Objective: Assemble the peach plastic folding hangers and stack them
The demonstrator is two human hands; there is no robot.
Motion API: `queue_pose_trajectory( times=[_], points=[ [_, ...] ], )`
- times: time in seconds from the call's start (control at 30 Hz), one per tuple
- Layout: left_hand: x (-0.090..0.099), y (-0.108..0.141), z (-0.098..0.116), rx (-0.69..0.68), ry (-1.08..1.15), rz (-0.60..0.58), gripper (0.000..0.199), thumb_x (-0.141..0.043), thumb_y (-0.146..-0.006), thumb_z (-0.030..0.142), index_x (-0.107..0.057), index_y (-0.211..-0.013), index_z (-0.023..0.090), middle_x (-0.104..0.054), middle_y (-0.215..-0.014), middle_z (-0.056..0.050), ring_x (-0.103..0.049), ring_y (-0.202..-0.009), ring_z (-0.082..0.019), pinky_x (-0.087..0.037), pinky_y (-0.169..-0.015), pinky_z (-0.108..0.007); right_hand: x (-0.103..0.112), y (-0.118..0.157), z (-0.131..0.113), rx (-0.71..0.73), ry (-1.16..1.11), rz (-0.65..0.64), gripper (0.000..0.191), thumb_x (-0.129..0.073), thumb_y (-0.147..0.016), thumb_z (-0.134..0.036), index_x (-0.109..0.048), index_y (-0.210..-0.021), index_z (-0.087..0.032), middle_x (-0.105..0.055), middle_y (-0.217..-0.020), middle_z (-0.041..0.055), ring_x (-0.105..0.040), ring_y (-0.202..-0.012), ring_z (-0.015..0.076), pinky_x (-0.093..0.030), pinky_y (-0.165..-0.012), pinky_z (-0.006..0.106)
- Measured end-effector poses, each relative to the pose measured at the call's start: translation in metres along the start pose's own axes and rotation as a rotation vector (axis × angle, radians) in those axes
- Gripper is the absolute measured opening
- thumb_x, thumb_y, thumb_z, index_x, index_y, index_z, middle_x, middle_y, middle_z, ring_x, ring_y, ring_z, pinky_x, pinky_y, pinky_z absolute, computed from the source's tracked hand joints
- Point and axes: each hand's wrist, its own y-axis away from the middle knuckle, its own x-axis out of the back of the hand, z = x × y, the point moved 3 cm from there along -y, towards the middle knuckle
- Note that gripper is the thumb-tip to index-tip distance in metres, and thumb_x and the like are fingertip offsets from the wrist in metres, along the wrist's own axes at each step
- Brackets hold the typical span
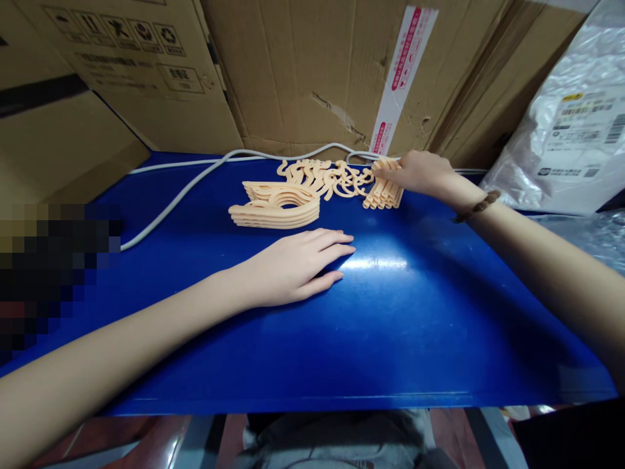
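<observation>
My left hand (305, 266) lies palm down on the blue tabletop (312, 352), fingers stretched out and a little apart, holding nothing. Just beyond it is a neat stack of beige plastic curved pieces (276, 215), shaped like hanger arms. Farther back, beige plastic hooks (312, 174) lie in a jumbled row. To the right of the hooks is a bundle of short beige plastic tubes (383, 197) with open ends toward me. My right hand (420, 172) is closed over the tubes' far end, its fingertips partly hidden; whether it grips one or several cannot be seen.
A white cable (185, 189) runs along the back and left of the table. Large cardboard boxes (303, 78) stand behind it. At the right is a white plastic-wrapped parcel (561, 143) with labels. A blurred-out dark object (53, 273) sits at the left.
</observation>
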Motion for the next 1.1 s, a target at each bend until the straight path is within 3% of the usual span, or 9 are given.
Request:
queue_pose_trajectory(
  times=[0.27, 0.4, 0.5, 0.73, 0.87, 1.1],
  points=[
    [0.0, 0.0, 0.0, 0.007, -0.002, -0.009, 0.043, -0.039, -0.103, 0.034, -0.053, -0.137, 0.011, -0.051, -0.145, -0.012, -0.048, -0.133, -0.026, -0.039, -0.112, -0.039, 0.001, 0.0, 0.005, -0.042, -0.085, 0.013, 0.082, -0.034, -0.086, -0.078, -0.067, -0.116, -0.008, -0.066, -0.117, 0.026, -0.062, -0.11, 0.0393, -0.047, -0.087, 0.049],
    [0.001, -0.001, 0.0, 0.003, -0.006, -0.004, 0.042, -0.04, -0.103, 0.034, -0.054, -0.135, 0.011, -0.052, -0.144, -0.012, -0.049, -0.131, -0.025, -0.039, -0.111, -0.038, -0.002, 0.001, 0.019, -0.023, -0.179, 0.012, 0.081, -0.027, -0.089, -0.077, -0.066, -0.112, -0.01, -0.07, -0.1, 0.0232, -0.063, -0.105, 0.0367, -0.044, -0.087, 0.045],
    [0.002, -0.006, 0.002, 0.014, -0.035, 0.015, 0.039, -0.041, -0.102, 0.032, -0.056, -0.132, 0.011, -0.057, -0.137, -0.011, -0.054, -0.123, -0.025, -0.042, -0.106, -0.039, -0.007, 0.003, 0.031, 0.0, -0.231, 0.012, 0.075, -0.027, -0.092, -0.073, -0.061, -0.12, -0.012, -0.072, -0.088, 0.0177, -0.064, -0.097, 0.032, -0.042, -0.086, 0.041],
    [-0.001, -0.029, 0.017, 0.07, -0.265, -0.011, 0.037, -0.038, -0.101, 0.03, -0.061, -0.122, 0.009, -0.061, -0.119, -0.013, -0.058, -0.099, -0.027, -0.046, -0.087, -0.041, -0.023, 0.001, 0.043, 0.01, -0.366, 0.036, 0.062, -0.047, -0.09, -0.063, -0.054, -0.13, -0.016, -0.071, -0.079, 0.0082, -0.063, -0.071, 0.0223, -0.044, -0.071, 0.034],
    [-0.005, -0.032, 0.022, 0.097, -0.326, -0.01, 0.037, -0.038, -0.102, 0.03, -0.061, -0.121, 0.009, -0.06, -0.116, -0.014, -0.056, -0.097, -0.028, -0.046, -0.083, -0.039, -0.028, -0.002, 0.041, 0.002, -0.465, 0.035, 0.063, -0.057, -0.084, -0.06, -0.056, -0.128, -0.015, -0.068, -0.074, 0.0046, -0.06, -0.061, 0.0194, -0.045, -0.065, 0.033],
    [-0.007, -0.026, 0.018, 0.098, -0.269, 0.015, 0.04, -0.036, -0.103, 0.032, -0.059, -0.127, 0.01, -0.059, -0.121, -0.014, -0.055, -0.104, -0.027, -0.045, -0.09, -0.039, -0.028, 0.001, 0.035, -0.027, -0.723, 0.035, 0.029, -0.062, -0.085, -0.03, -0.06, -0.109, -0.014, -0.061, -0.066, 0.0001, -0.049, -0.05, 0.0124, -0.041, -0.055, 0.028]
  ],
)
